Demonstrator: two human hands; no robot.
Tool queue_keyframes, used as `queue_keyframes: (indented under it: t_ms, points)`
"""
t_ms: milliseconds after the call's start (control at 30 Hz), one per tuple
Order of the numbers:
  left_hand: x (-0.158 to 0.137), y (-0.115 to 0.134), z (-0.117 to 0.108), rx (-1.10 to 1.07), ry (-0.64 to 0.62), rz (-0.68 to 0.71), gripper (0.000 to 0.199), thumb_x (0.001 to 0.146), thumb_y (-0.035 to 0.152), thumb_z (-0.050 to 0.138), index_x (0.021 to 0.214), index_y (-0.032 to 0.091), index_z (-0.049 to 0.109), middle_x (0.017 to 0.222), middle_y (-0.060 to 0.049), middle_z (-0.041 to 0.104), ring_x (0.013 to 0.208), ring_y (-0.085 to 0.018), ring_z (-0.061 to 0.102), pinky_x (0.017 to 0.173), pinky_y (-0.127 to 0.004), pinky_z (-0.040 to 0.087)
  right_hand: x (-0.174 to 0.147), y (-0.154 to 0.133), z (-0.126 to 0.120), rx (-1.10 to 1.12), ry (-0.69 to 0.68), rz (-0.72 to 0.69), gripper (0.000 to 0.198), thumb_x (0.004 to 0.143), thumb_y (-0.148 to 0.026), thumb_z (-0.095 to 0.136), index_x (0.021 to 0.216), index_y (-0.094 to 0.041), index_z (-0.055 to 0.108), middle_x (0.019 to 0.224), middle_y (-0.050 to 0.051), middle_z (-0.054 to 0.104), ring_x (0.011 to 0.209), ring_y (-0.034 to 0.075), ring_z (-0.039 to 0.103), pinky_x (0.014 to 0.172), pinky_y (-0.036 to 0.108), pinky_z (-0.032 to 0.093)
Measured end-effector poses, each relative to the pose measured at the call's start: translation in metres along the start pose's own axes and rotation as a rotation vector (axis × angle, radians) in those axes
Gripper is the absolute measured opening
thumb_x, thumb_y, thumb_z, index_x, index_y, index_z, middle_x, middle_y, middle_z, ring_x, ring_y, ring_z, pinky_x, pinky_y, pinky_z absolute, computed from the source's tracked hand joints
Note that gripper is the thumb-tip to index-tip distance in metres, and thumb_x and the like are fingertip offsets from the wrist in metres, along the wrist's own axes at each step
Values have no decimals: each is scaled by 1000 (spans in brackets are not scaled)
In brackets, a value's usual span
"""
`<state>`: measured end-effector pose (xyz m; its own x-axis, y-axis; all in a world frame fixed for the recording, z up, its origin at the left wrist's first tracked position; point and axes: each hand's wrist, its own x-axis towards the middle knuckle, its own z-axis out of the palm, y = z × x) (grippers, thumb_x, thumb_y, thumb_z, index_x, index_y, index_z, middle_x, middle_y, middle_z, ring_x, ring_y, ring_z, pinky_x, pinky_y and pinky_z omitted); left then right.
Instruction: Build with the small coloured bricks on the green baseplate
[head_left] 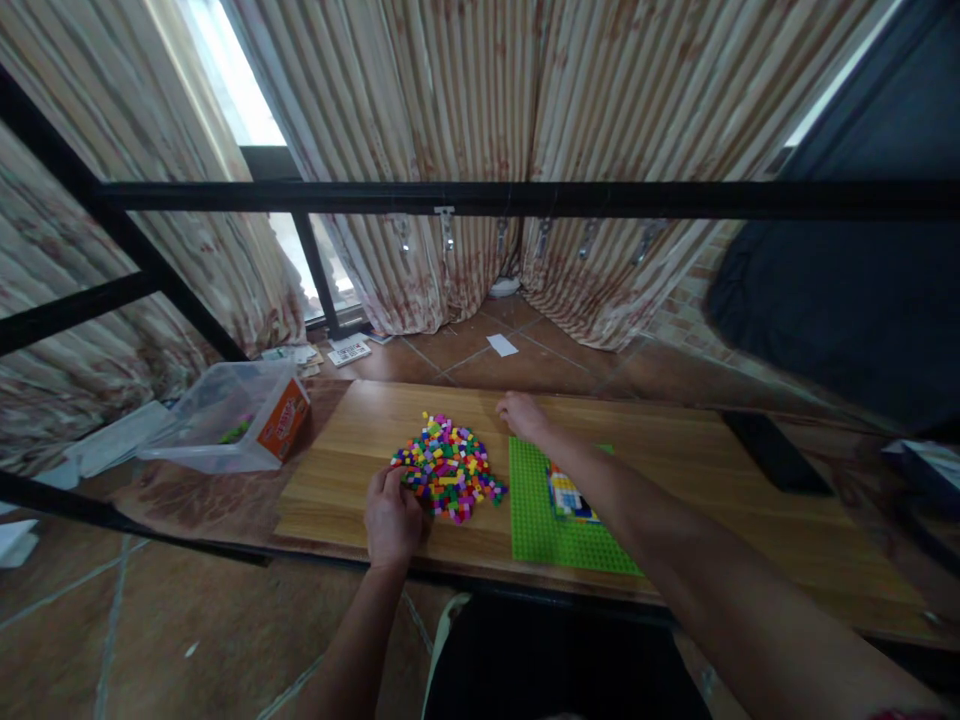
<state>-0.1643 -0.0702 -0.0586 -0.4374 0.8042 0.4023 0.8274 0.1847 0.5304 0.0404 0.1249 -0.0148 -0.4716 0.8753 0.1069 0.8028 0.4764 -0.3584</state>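
A heap of small multicoloured toy bricks (450,465) lies on the wooden board. My left hand (393,520) is at the heap's near left edge, fingers bent together against the bricks; anything between them is hidden. My right hand (523,415) is closed just beyond the far left corner of a green studded baseplate (532,530), and I cannot make out what its fingers hold. On the baseplate sits a build of white, yellow and blue bricks (566,498), partly covered by my right forearm.
Left of the board stands a clear plastic box (217,455) with an orange label and some green pieces inside. A dark phone-like slab (776,452) lies at the right. A black metal bar (480,198) crosses in front of the curtains (450,100). White paper (502,345) lies on the floor.
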Motion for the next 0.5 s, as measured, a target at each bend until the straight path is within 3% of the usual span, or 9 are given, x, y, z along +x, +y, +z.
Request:
queue_keyframes:
  t_ms: [100,200,267,367,500]
  points:
    - [0,-1,0,5,8,-2,29,82,11,42,101,16,64,109,-12,61,105,-24,58,90,-37,50,-5,-3,-11,6,-7,1,19,76,-4,59,67,-15,72,80,10,73,81,21,66,76,28,44]
    - [1,-1,1,15,5,10,28,82,12,43,100,15,64,107,-12,61,103,-24,58,89,-37,50,-29,-3,-35,29,32,9,18,83,-12,55,78,-16,72,84,8,73,80,19,65,77,28,44]
    - [1,-1,1,15,4,21,28,82,14,44,101,15,64,105,-12,61,102,-24,59,88,-37,50,-60,-1,-52,69,85,8,20,89,-19,50,87,-19,70,89,5,73,81,17,65,78,28,45]
    - [1,-1,0,12,12,25,28,83,16,44,102,15,64,106,-12,61,102,-25,59,88,-37,50,-119,4,-68,335,253,6,19,89,-28,51,87,-22,69,84,2,71,75,16,64,71,28,47]
    - [1,1,0,14,14,26,29,82,15,45,103,15,64,107,-12,61,103,-25,58,88,-36,49,-189,7,-57,401,343,50,18,88,-32,54,83,-23,69,94,5,67,90,19,62,82,35,48]
